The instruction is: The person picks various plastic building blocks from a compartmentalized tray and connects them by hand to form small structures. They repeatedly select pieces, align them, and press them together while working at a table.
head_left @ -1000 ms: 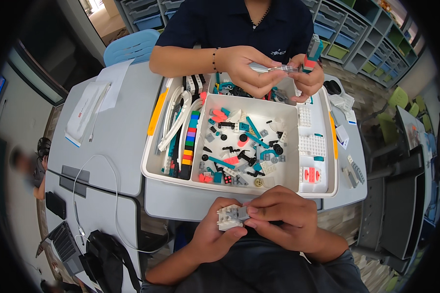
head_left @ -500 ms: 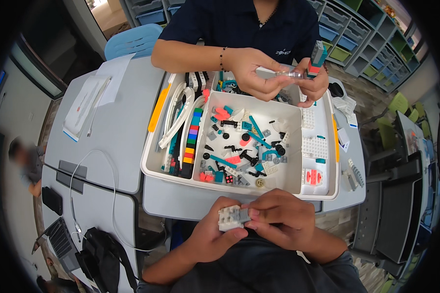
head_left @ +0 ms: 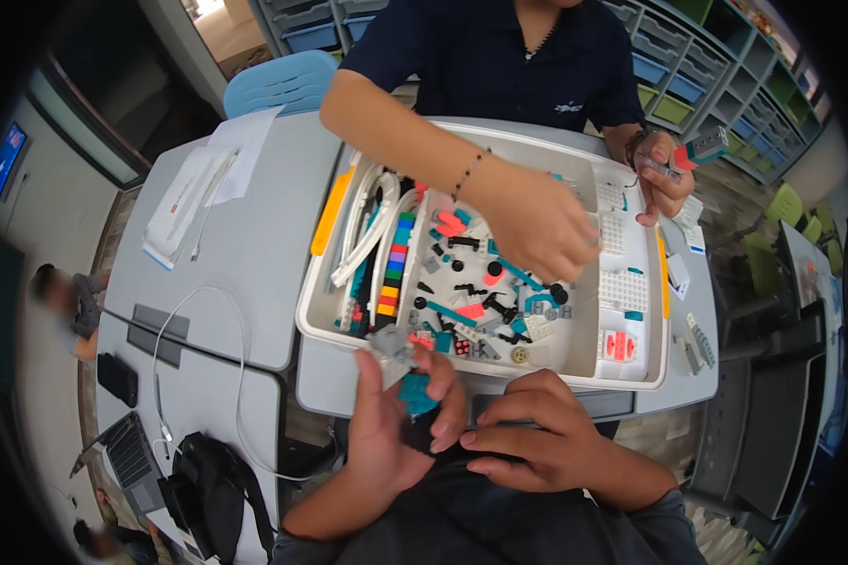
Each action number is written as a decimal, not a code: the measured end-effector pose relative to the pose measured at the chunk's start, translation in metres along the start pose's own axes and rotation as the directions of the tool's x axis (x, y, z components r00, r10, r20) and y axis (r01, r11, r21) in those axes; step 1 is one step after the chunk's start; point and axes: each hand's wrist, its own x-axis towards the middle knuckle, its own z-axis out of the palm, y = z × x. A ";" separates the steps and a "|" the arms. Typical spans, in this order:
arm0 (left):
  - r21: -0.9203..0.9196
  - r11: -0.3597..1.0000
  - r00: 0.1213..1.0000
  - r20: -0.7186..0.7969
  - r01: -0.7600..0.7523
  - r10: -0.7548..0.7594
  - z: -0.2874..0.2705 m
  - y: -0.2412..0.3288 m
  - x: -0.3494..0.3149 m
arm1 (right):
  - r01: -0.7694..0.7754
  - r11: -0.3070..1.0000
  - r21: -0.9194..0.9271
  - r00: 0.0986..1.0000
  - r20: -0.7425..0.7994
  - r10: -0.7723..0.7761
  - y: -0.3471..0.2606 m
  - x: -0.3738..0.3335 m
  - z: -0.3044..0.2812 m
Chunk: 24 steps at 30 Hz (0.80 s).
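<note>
My left hand (head_left: pixel 386 452) grips a small building-brick assembly (head_left: pixel 393 348), grey and white at the top with a teal part lower down. Its fingers wrap round the piece, which is tilted and blurred, just in front of a white parts tray (head_left: pixel 313 303). To the right, my right hand (head_left: pixel 546 433) is apart from the assembly, its fingers spread and nothing visible in them. Loose bricks, beams and connectors (head_left: pixel 471 311) in teal, coral, black, grey and white lie in the tray's middle compartment.
Across the table, a co-worker's hand (head_left: pixel 542 221) reaches over the tray; their other hand (head_left: pixel 664 179) holds a brick stack (head_left: pixel 702 149). Papers (head_left: pixel 184 202), a white cable (head_left: pixel 240 377), a laptop (head_left: pixel 132 461) and a black bag (head_left: pixel 212 490) lie left. A dark chair (head_left: pixel 763 424) stands right.
My right hand has let go of the assembly, which my left hand has turned and raised leftward. The co-worker's hands have parted, one reaching into the tray. The view has shifted slightly.
</note>
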 end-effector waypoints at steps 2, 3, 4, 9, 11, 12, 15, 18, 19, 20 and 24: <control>0.109 0.992 0.995 -0.066 -0.062 0.069 0.002 0.007 -0.008 | 0.005 1.000 0.019 1.000 0.006 -0.006 0.001 0.002 -0.008; 0.101 0.993 0.996 -0.061 -0.054 0.061 -0.001 0.009 -0.008 | -0.008 1.000 0.016 1.000 0.010 0.008 0.002 0.001 -0.010; 0.095 0.994 0.997 -0.057 -0.048 0.054 -0.002 0.008 -0.008 | -0.020 1.000 0.015 1.000 0.014 0.020 0.002 -0.001 -0.012; 0.113 0.993 0.990 -0.128 -0.038 0.053 -0.002 0.010 -0.011 | -0.040 0.998 0.049 0.983 0.180 0.030 -0.001 -0.001 -0.023; 0.140 0.985 0.977 -0.175 -0.098 0.122 0.001 0.017 -0.015 | -0.096 0.995 0.008 0.965 0.247 0.091 0.001 0.009 -0.040; 0.153 0.981 0.969 -0.198 -0.120 0.149 0.003 0.020 -0.017 | -0.144 0.988 -0.063 0.962 0.225 0.154 0.002 0.012 -0.047; 0.170 0.957 0.954 -0.146 -0.236 0.261 -0.001 0.027 -0.017 | -0.278 0.927 -0.250 0.931 0.167 0.324 0.008 0.020 -0.061; 0.202 0.931 0.941 -0.087 -0.304 0.326 -0.007 0.031 -0.015 | -0.296 0.857 -0.422 0.880 0.228 0.416 0.013 0.028 -0.070; 0.221 0.923 0.940 -0.065 -0.315 0.336 -0.010 0.032 -0.016 | -0.295 0.844 -0.447 0.866 0.247 0.434 0.015 0.031 -0.070; 0.239 0.914 0.937 -0.042 -0.327 0.346 -0.014 0.033 -0.016 | -0.293 0.831 -0.472 0.852 0.266 0.451 0.017 0.034 -0.069; 0.219 0.922 0.945 0.012 -0.320 0.326 -0.026 0.035 -0.014 | -0.240 0.782 -0.575 0.742 0.411 0.530 0.029 0.047 -0.063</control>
